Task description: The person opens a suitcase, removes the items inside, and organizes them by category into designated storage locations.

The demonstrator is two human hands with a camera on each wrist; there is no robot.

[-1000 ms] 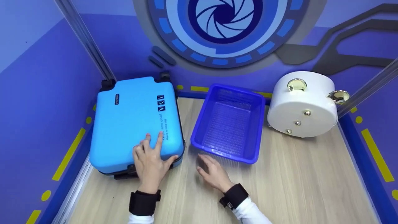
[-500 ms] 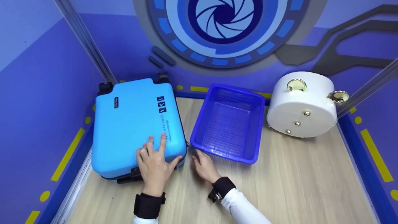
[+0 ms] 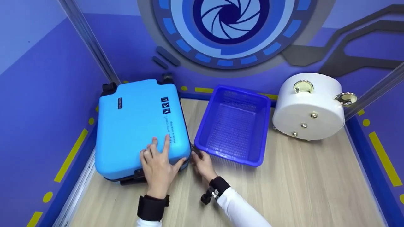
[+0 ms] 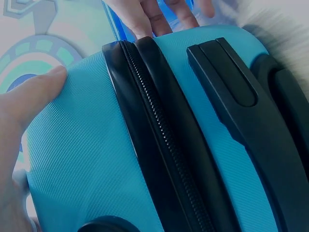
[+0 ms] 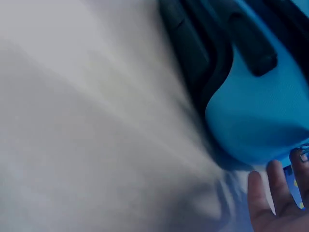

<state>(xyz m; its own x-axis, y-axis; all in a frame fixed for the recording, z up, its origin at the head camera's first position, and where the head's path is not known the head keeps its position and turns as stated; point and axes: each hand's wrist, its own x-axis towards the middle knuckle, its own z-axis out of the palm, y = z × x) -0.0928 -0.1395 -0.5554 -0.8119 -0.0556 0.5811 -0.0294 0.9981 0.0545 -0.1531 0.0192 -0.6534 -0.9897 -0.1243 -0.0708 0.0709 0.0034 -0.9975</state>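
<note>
A light blue hard-shell suitcase (image 3: 135,126) lies flat at the left of the table. My left hand (image 3: 157,167) rests on its near right part with fingers spread, the thumb reaching over the near edge. My right hand (image 3: 203,165) is at the suitcase's right side, close to the near corner. Its thumb and index finger pinch a dark zipper pull (image 3: 195,148), partly hidden by the fingers. In the left wrist view, the black zipper (image 4: 159,121) runs closed along the side beside a black handle (image 4: 231,77).
A blue plastic basket (image 3: 232,155) stands just right of the suitcase, very near my right hand. Farther right is a white, round, clock-shaped case (image 3: 306,118) with gold knobs. Blue printed walls (image 3: 126,47) enclose the back and sides.
My right hand has moved left from in front of the basket to the suitcase's side and taken hold of the zipper pull. The suitcase has shifted slightly right and toward me.
</note>
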